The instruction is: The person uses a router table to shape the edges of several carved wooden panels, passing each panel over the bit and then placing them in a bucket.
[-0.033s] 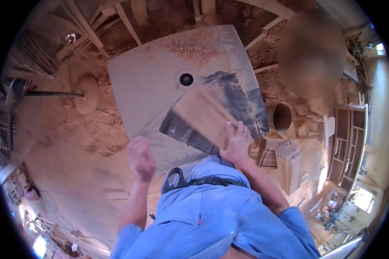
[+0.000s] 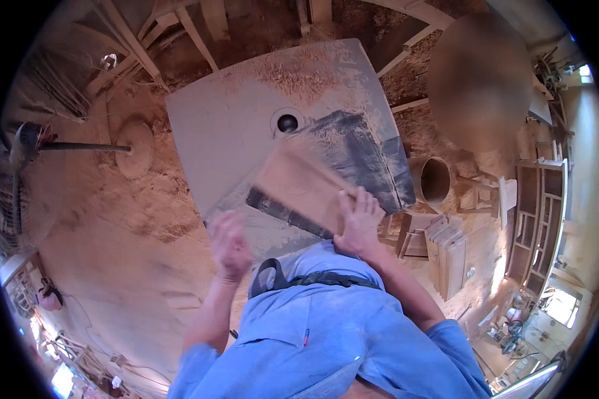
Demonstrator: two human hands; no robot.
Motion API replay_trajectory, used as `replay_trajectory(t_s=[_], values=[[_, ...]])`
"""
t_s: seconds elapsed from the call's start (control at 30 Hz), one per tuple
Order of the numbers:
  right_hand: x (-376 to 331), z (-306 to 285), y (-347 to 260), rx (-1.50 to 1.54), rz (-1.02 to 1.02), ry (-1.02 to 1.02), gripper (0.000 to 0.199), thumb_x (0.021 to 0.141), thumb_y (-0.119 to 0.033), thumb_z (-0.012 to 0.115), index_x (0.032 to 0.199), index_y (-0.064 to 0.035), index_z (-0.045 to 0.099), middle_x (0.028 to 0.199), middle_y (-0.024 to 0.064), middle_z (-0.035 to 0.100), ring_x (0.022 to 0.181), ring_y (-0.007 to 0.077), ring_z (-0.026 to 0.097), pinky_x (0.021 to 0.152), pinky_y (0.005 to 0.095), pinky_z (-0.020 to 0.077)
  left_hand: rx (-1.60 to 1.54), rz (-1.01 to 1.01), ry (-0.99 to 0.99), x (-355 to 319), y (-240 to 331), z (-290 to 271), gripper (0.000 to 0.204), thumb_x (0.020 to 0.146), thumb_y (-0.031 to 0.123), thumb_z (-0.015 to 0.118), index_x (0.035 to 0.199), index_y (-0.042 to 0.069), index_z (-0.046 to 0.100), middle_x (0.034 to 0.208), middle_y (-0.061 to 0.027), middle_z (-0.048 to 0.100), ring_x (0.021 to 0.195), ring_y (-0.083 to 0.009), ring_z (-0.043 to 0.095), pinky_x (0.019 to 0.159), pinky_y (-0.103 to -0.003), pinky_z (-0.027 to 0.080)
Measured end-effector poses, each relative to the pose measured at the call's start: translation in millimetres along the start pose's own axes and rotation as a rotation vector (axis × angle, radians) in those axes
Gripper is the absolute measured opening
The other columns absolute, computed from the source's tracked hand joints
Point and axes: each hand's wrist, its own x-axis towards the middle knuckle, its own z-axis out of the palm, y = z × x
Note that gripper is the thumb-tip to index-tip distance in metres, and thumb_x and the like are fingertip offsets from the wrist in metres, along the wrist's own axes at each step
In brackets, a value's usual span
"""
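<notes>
A flat brown wooden board (image 2: 303, 188) lies slantwise over a dark sheet (image 2: 343, 143) on a grey, dust-covered machine table (image 2: 209, 133). My right hand (image 2: 361, 223) grips the board's near right end, thumb on the near side and fingers over the edge. Off the table's near left edge, my left hand (image 2: 231, 246) hovers apart from the board. Motion blurs its curled fingers, and nothing shows in it. Beyond the board's far left end, a round black spindle (image 2: 287, 124) sits in a ringed hole in the table.
Reddish sawdust (image 2: 303, 78) covers the table's far part. A round pipe opening (image 2: 434, 180) stands by its right edge, with stacked wooden pieces (image 2: 446, 256) nearer me. At the left is a pedestal fan (image 2: 26, 143). Loose timber (image 2: 136, 43) leans at the far left.
The board has slid slightly to the left, my right hand moving with it. My left hand has shifted right, nearer to the table.
</notes>
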Motion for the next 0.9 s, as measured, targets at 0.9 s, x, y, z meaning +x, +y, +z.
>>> replay_trajectory(t_s=[0.9], values=[[12,9,20,0.096,0.335,0.106,0.123,0.067,-0.032,0.091,0.173,-0.0050,0.033,0.164,0.0421,0.034,0.150,0.0616,0.036,0.129,0.0671,0.0259,-0.243,0.315,-0.537,113,7,253,0.042,0.100,0.021,0.070,0.137,0.002,0.070,0.163,-0.0181,0.058,0.160,-0.0377,0.044,0.133,-0.051,0.037]])
